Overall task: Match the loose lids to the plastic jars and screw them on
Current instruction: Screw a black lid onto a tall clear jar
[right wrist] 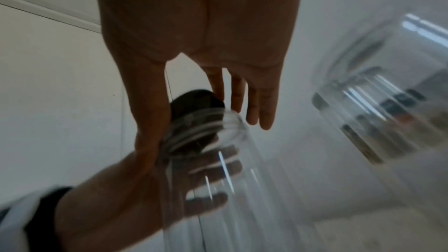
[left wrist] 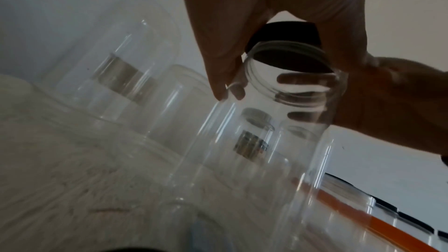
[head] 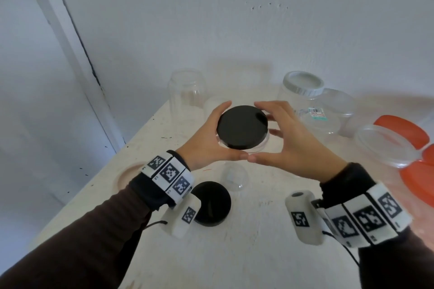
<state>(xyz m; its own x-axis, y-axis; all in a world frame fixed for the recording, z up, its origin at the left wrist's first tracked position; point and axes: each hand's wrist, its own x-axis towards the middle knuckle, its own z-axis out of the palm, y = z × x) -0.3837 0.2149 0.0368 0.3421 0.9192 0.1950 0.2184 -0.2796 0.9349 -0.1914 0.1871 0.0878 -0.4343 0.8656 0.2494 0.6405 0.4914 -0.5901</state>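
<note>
A black round lid (head: 242,130) lies tilted over the mouth of a clear plastic jar (head: 234,176) held above the white table (head: 234,253). My left hand (head: 206,138) wraps the jar just below its neck, thumb nearest me. My right hand (head: 296,143) pinches the lid's rim between thumb and index finger. In the left wrist view the lid (left wrist: 283,32) sits askew, and the jar's threads (left wrist: 290,91) are exposed below it. The right wrist view shows my thumb along the lid (right wrist: 194,99) and my left hand (right wrist: 109,208) behind the jar. A second black lid (head: 211,204) lies on the table.
An upturned clear jar (head: 186,94) stands at the back left. A jar with a white lid (head: 303,84) and a labelled clear tub (head: 317,117) stand at the back right. A clear flat lid (head: 387,145) rests on orange lids (head: 404,129) at the right. The wall is close behind.
</note>
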